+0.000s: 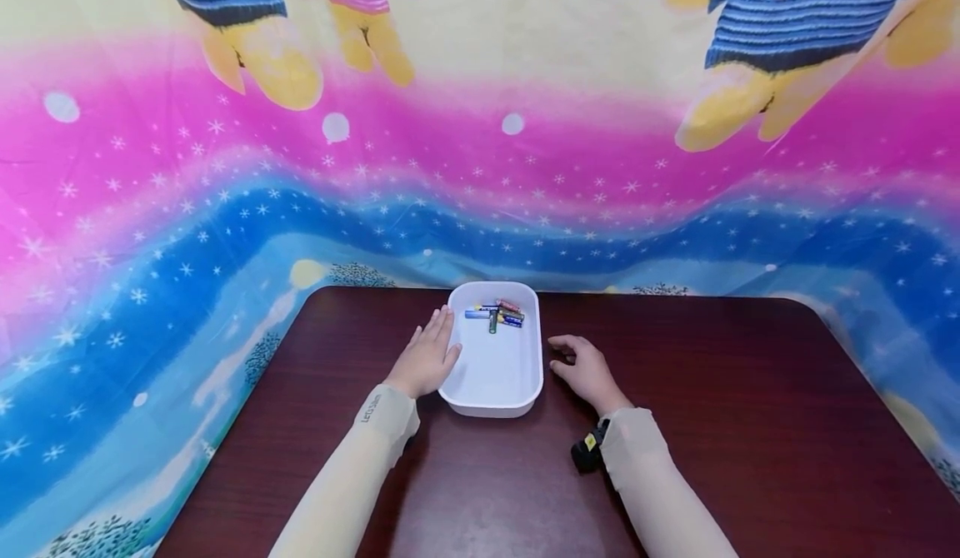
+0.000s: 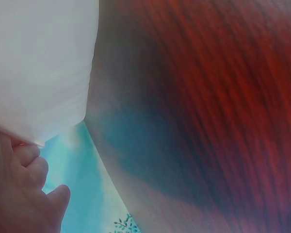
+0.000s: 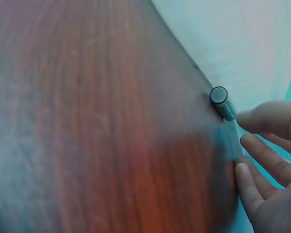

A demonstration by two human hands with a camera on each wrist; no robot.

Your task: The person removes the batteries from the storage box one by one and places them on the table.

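A white tray (image 1: 491, 375) stands on the table with several batteries (image 1: 509, 318) lying in its far half. My left hand (image 1: 426, 356) rests on the tray's left rim, fingers straight and pointing away from me. In the left wrist view its curled-looking fingertips show below the white tray wall (image 2: 43, 63). My right hand (image 1: 588, 371) is just right of the tray, fingers loosely bent and apart. A dark battery (image 3: 222, 103) shows in the right wrist view beside the tray's wall, its far end right at the thumb tip (image 3: 247, 119). The head view does not show that battery.
The dark red-brown wooden table (image 1: 750, 425) extends to both sides of the tray. A colourful printed cloth (image 1: 480, 166) hangs behind it, close past the tray's far end. A black wrist camera (image 1: 588, 450) sits under the right sleeve.
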